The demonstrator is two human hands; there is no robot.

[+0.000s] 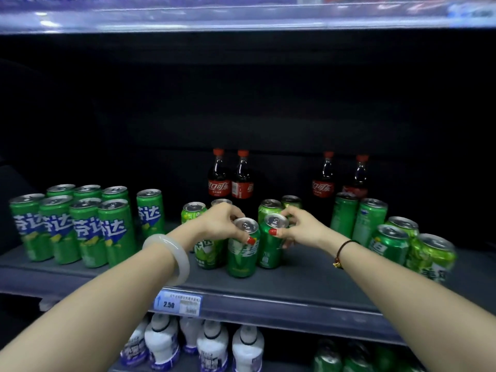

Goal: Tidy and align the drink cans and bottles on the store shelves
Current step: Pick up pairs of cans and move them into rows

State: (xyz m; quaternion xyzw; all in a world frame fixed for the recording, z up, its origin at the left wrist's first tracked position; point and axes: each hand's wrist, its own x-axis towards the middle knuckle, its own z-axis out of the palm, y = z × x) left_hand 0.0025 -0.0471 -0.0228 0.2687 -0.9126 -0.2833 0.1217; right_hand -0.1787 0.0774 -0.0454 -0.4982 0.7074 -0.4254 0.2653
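On the dark middle shelf (308, 275) two green Sprite cans stand side by side near the front. My left hand (220, 224) grips the top of the left Sprite can (241, 253). My right hand (298, 226) grips the top of the right Sprite can (269, 248). Just behind them stand more green cans (192, 212), partly hidden by my hands. A neat block of tall green Fanta cans (72, 226) fills the left side. Cola bottles (230, 178) with red caps stand at the back.
Loose green cans (389, 237) cluster at the right, one leaning at the far right (432, 259). Two more cola bottles (341, 178) stand behind them. A price tag (177, 302) sits on the shelf edge. White bottles (204, 345) fill the shelf below.
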